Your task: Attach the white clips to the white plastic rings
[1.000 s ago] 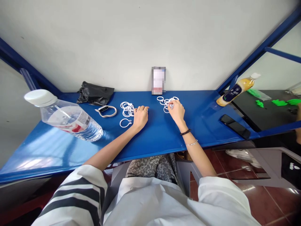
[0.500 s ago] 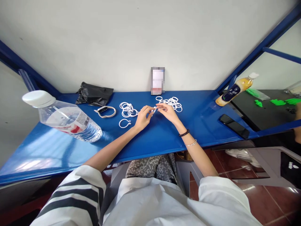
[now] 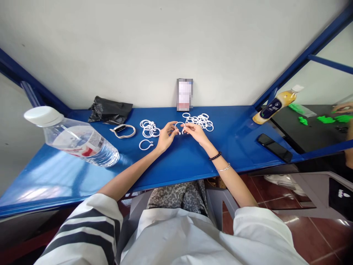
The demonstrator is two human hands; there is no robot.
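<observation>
Between my two hands is a white plastic curtain ring, its gap facing down toward me and its two ends apart. My left hand pinches its left side with thumb and fingers. On its right side, my right hand grips it near the other end. Several similar white rings lie in a loose heap left of my left hand. One separate ring, with a small gap at its right, rests nearer me. Just behind my right hand is another heap of rings.
A phone leans on the wall. To the left are a water bottle, a black plastic bag and a watch. A juice bottle and a dark phone are at right; a co-worker's hand is near green pieces.
The curtain ring has been turned from edge-on so its round opening shows, and its ends now point down. My hands have shifted slightly. A co-worker's hand has appeared at far right.
</observation>
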